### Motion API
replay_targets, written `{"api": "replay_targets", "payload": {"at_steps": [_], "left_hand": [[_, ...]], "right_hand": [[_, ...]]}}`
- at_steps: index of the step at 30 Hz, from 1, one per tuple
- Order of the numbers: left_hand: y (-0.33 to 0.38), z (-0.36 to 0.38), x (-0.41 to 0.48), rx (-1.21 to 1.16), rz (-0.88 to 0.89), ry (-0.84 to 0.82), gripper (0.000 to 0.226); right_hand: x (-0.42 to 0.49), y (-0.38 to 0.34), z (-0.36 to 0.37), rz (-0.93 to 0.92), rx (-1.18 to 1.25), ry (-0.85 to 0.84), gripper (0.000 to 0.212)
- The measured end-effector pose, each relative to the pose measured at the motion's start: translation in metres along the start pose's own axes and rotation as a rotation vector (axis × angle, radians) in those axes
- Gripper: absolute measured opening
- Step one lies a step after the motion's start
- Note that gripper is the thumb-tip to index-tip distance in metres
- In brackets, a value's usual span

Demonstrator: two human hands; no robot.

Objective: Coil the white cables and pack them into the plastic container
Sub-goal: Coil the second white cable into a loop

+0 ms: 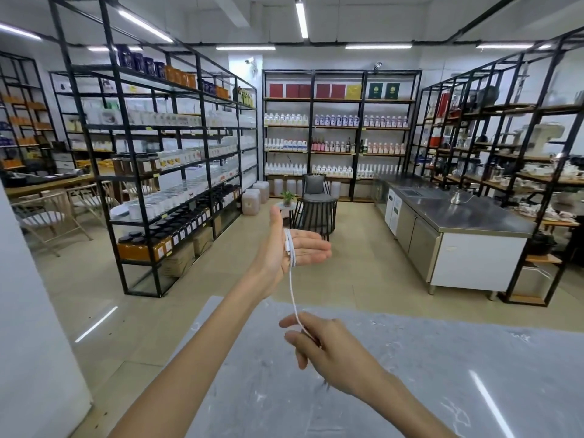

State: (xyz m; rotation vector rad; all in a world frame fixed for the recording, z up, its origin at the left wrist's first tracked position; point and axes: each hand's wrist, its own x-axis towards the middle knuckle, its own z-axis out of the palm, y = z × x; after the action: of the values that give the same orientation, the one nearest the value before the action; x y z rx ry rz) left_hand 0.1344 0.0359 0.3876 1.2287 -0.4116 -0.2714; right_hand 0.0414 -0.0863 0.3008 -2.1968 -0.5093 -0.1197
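My left hand [292,248] is held up in front of me, palm open and fingers straight, thumb pointing up. A thin white cable [291,279] is looped a few turns around its fingers. From those loops the cable runs down to my right hand [319,339], which pinches it between thumb and fingers just above the grey marble table [442,374]. The cable's far end is hidden inside my right hand. No plastic container shows in this view.
Black metal shelf racks [177,172] full of bottles and jars stand to the left, at the back and to the right. A steel counter [467,213] is at the right. A dark chair [316,203] with a small plant stands mid-floor.
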Motion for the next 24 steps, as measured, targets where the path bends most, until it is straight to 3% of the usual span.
{"api": "replay_targets", "payload": {"at_steps": [2,4,6,7,9,12,16,18,20,22,24], "left_hand": [[-0.007,0.003,-0.002,0.136,0.006,-0.021,0.105],[-0.017,0.011,-0.01,0.286,0.046,-0.115,0.106],[-0.026,0.024,-0.024,0.31,0.124,-0.234,0.1],[-0.026,0.03,-0.031,0.286,0.151,-0.268,0.095],[-0.017,0.04,-0.04,0.218,0.165,-0.318,0.089],[0.006,0.045,-0.041,0.164,0.173,-0.406,0.091],[0.021,0.041,-0.03,-0.018,0.204,-0.391,0.094],[0.026,0.035,-0.015,-0.091,0.212,-0.261,0.094],[0.031,0.026,0.001,-0.06,0.247,-0.113,0.093],[0.032,0.015,0.012,-0.002,0.269,-0.029,0.09],[0.025,0.005,0.016,0.122,0.239,-0.026,0.091]], "right_hand": [[-0.002,-0.018,-0.027,-0.144,-0.298,0.088,0.02],[0.005,-0.035,-0.066,-0.302,-0.561,0.327,0.027],[0.015,-0.05,-0.103,-0.433,-0.641,0.522,0.023],[0.019,-0.055,-0.117,-0.459,-0.557,0.558,0.017],[0.031,-0.058,-0.131,-0.447,-0.237,0.525,0.005],[0.048,-0.052,-0.125,-0.372,0.111,0.416,0.006],[0.055,-0.038,-0.08,-0.162,0.384,0.292,0.031],[0.053,-0.029,-0.053,-0.053,0.335,0.298,0.035],[0.044,-0.02,-0.032,0.011,0.278,0.186,0.025],[0.031,-0.013,-0.024,0.033,0.083,0.058,0.02],[0.021,-0.017,-0.034,-0.029,-0.124,0.105,0.019]]}}
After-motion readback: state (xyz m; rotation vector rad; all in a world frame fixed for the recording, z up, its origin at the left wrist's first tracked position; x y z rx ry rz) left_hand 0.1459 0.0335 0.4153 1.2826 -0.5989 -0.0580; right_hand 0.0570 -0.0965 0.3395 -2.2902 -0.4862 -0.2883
